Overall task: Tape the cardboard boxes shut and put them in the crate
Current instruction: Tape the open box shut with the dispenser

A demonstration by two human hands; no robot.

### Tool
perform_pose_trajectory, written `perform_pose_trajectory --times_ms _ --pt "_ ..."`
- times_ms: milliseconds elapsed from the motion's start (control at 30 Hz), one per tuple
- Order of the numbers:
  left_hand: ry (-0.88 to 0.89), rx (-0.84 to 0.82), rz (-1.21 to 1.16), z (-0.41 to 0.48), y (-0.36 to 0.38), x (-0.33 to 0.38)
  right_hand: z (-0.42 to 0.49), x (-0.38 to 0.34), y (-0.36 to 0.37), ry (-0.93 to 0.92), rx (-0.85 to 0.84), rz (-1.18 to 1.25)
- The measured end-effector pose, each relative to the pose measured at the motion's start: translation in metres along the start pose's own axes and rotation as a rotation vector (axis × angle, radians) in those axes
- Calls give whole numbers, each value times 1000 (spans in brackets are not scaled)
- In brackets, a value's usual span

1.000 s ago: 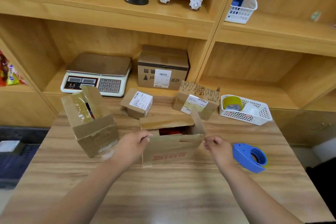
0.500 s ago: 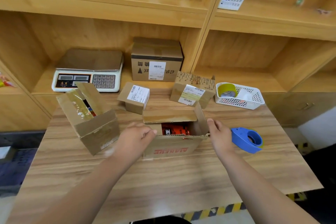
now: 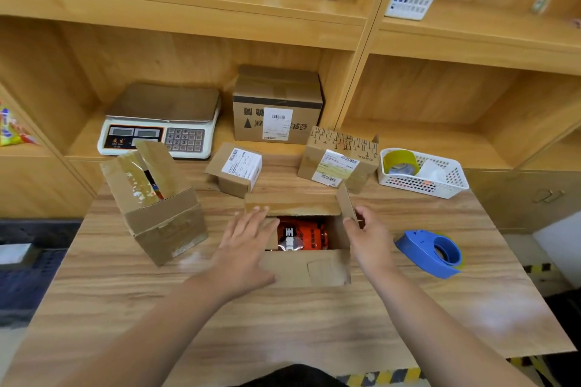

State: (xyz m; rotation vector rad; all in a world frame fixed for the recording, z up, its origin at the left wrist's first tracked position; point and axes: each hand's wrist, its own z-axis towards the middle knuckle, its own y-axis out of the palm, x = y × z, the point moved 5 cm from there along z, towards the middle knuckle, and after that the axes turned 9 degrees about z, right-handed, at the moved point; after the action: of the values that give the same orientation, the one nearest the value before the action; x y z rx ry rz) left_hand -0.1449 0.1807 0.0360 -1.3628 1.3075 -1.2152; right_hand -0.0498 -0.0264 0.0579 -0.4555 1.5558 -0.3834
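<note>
An open cardboard box (image 3: 309,267) sits in the middle of the table, with a red packet (image 3: 301,234) showing inside. My left hand (image 3: 243,243) lies flat over the box's left flap, fingers straight. My right hand (image 3: 366,237) pinches the upright right flap (image 3: 345,201). The far flap (image 3: 292,204) lies folded back. A second open box (image 3: 157,201) stands tilted to the left. A blue tape dispenser (image 3: 432,253) rests on the table to the right of my right hand.
Two small labelled boxes (image 3: 234,170) (image 3: 338,162) stand behind the open box. A white basket (image 3: 423,174) with tape rolls sits at the back right. On the shelf are a scale (image 3: 160,122) and a larger box (image 3: 276,107). No crate is identifiable.
The near flap has gone down against the box front. My left hand has spread flat over the left flap, and my right hand has taken hold of the right flap. The camera has moved closer.
</note>
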Motion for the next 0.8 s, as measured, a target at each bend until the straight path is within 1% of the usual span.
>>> perform_pose_trajectory --times_ms 200,333,467,533,633,700,800 --pt "-75 100 3 37 -9 0 13 1 -1 -108 -36 -34" --pt "-134 105 14 58 -14 -10 22 -4 -2 -168 -60 -37" --pt "-115 111 -45 70 -21 -19 29 -4 -2 -167 -70 -11" --pt "-136 137 -82 77 -27 -26 31 -2 -3 -168 -68 7" --pt "-236 177 -146 87 -39 -38 33 0 -3 -174 -66 17" --pt "-309 242 -213 93 -48 -42 34 -2 -3 -175 -77 27" --pt "-416 315 -400 100 -55 -46 34 -6 -2 -212 -118 33"
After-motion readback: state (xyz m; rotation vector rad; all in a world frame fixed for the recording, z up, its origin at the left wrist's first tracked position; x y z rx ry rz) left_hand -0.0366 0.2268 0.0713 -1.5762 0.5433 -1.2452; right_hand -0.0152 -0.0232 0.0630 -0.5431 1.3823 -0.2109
